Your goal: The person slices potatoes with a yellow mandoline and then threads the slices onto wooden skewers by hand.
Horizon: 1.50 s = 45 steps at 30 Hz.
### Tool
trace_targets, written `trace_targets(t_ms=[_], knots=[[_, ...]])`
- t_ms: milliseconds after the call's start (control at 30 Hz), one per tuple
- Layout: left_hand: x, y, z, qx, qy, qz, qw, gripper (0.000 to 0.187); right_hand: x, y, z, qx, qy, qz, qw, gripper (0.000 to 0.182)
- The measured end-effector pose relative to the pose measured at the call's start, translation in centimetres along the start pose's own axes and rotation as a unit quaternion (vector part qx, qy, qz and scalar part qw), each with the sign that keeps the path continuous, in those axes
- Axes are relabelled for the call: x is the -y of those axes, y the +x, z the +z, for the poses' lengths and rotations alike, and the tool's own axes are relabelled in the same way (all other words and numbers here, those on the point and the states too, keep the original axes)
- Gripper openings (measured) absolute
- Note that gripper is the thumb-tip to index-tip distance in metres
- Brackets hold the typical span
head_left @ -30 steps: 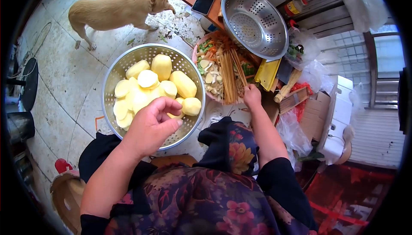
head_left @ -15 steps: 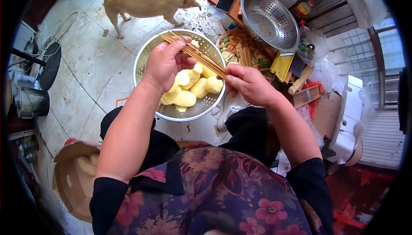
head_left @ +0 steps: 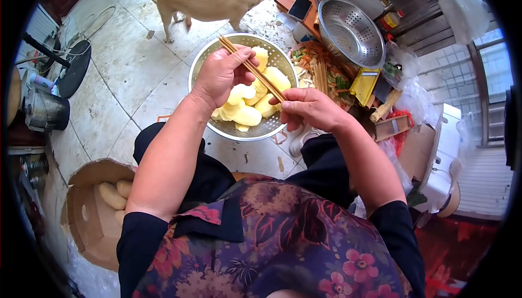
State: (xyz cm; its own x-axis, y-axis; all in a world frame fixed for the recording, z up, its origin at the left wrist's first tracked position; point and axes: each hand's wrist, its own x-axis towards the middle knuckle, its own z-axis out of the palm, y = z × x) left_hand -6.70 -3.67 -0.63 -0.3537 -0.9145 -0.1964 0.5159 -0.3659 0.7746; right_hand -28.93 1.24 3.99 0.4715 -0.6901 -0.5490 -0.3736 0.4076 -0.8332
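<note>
A bundle of thin wooden skewers [head_left: 265, 80] slants across a perforated metal colander [head_left: 285, 59]. My left hand [head_left: 222, 75] pinches its upper part between thumb and fingers. At the lower end, my right hand [head_left: 309, 109] has its fingers closed around the tips. Beneath the bundle, several peeled yellow potatoes [head_left: 246, 116] lie in the colander, partly covered by my hands. The colander sits on the floor in front of my knees.
A cardboard box [head_left: 89, 238] with unpeeled potatoes [head_left: 112, 196] is at left. Two dogs [head_left: 209, 1] stand beyond the colander. To the right are vegetable scraps [head_left: 310, 56], more sticks [head_left: 321, 75], a second colander [head_left: 353, 31] and a phone [head_left: 300, 8].
The whole view has shifted, so the colander and dogs appear further right. The skewers' upper ends, fanned apart before, now lie closer together. Both hands keep hold of the bundle.
</note>
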Motion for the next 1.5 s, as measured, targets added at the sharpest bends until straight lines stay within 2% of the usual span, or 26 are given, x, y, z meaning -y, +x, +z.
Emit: trace_targets(t_ms=[133, 233, 300, 367, 400, 433, 500, 567, 633, 700, 767, 833, 900, 933, 1100, 1167, 1267, 1400, 1500], knots=[[0.9, 1.3, 0.5, 0.002, 0.033, -0.024, 0.999, 0.016, -1.5, 1.9, -0.1, -0.022, -0.015, -0.063, 0.998, 0.023], [0.4, 2.6, 1.2, -0.017, 0.064, -0.022, 0.998, 0.027, -1.9, 2.1, -1.7, -0.053, 0.05, -0.068, 0.995, 0.023], [-0.3, 3.5, 0.7, -0.007, 0.07, -0.01, 0.997, 0.034, -2.0, 2.1, -3.4, -0.109, 0.05, -0.085, 0.989, 0.025], [-0.7, 4.3, -0.4, -0.133, 0.127, 0.032, 0.983, 0.033, -2.7, 2.5, -5.0, -0.149, 0.116, -0.108, 0.976, 0.026], [-1.4, 4.2, -0.5, -0.167, 0.15, 0.026, 0.974, 0.034, -3.2, 2.8, -5.6, -0.15, 0.157, -0.121, 0.968, 0.026], [-1.5, 4.3, -1.1, -0.17, 0.159, 0.022, 0.972, 0.034, -3.4, 3.3, -6.0, -0.16, 0.162, -0.121, 0.966, 0.025], [-1.7, 4.5, -2.4, -0.206, 0.263, -0.008, 0.943, 0.034, -3.0, 3.7, -5.8, -0.189, 0.151, -0.095, 0.966, 0.025], [-1.4, 4.4, -3.1, -0.212, 0.301, -0.023, 0.93, 0.03, -3.0, 4.1, -5.5, -0.179, 0.167, -0.096, 0.965, 0.026], [-1.0, 3.9, -3.3, -0.183, 0.438, -0.096, 0.875, 0.025, -3.1, 4.7, -4.9, -0.168, 0.181, -0.093, 0.965, 0.026], [-0.1, 3.8, -4.4, -0.174, 0.471, -0.119, 0.857, 0.025, -3.3, 5.1, -4.3, -0.171, 0.179, -0.09, 0.965, 0.027], [0.8, 3.5, -5.6, -0.098, 0.62, -0.132, 0.767, 0.031, -3.2, 5.5, -3.8, -0.166, 0.175, -0.083, 0.967, 0.027], [1.1, 3.0, -4.8, -0.091, 0.634, -0.148, 0.754, 0.038, -3.0, 5.6, -3.3, -0.16, 0.155, -0.084, 0.971, 0.026], [1.7, 2.7, -3.4, -0.074, 0.737, -0.219, 0.635, 0.048, -2.9, 5.5, -3.1, -0.151, 0.151, -0.083, 0.973, 0.026], [2.8, 2.3, -3.6, -0.093, 0.746, -0.18, 0.635, 0.048, -2.9, 5.4, -3.0, -0.149, 0.146, -0.081, 0.975, 0.026], [3.8, 2.0, -3.0, -0.121, 0.759, -0.169, 0.617, 0.055, -3.3, 5.0, -2.4, -0.149, 0.142, -0.075, 0.976, 0.026], [4.3, 2.0, -3.8, -0.15, 0.73, -0.155, 0.648, 0.056, -3.6, 5.0, -2.2, -0.146, 0.144, -0.071, 0.976, 0.026], [5.3, 2.4, -4.7, -0.139, 0.714, -0.159, 0.668, 0.055, -3.5, 4.8, -1.7, -0.136, 0.144, -0.074, 0.977, 0.026], [5.5, 2.7, -4.6, -0.155, 0.694, -0.17, 0.682, 0.055, -3.3, 4.6, -1.3, -0.129, 0.152, -0.08, 0.977, 0.026], [5.5, 3.0, -4.8, -0.168, 0.687, -0.14, 0.693, 0.05, -3.4, 4.5, -1.3, -0.128, 0.147, -0.085, 0.977, 0.024]])
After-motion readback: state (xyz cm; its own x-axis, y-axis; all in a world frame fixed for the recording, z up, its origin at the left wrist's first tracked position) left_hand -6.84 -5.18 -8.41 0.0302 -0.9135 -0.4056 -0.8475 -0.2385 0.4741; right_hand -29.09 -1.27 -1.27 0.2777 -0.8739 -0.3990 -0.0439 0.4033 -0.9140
